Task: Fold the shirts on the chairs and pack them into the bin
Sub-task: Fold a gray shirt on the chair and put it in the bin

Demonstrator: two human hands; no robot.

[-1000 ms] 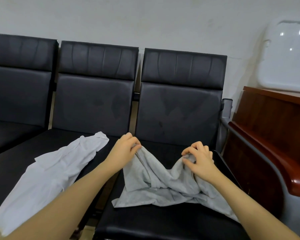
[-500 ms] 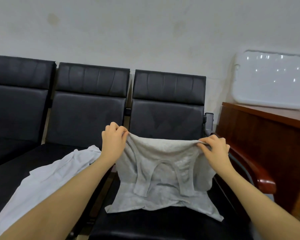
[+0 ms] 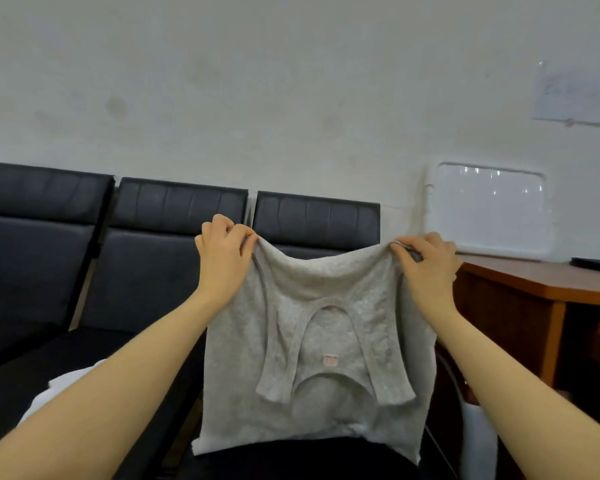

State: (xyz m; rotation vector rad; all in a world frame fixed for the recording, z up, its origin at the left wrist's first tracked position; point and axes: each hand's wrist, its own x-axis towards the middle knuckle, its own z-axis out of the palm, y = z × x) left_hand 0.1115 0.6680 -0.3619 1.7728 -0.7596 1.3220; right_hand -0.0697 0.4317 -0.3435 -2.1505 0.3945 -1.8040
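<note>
We see a stained pale wall [image 3: 291, 81] behind three black chairs [image 3: 174, 237], a wooden table [image 3: 541, 282] at right, and a paper notice [image 3: 572, 95] pinned above.

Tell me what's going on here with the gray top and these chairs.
A person is holding up a gray tank top in front of a row of black chairs. The left hand and the right hand each pinch a top corner, so it hangs spread out and upside down, straps pointing down, its lower edge near the seat. It is not folded yet. A white shirt lies on the next seat to the left, partly hidden by the arm. No bin is clearly in view.
</note>
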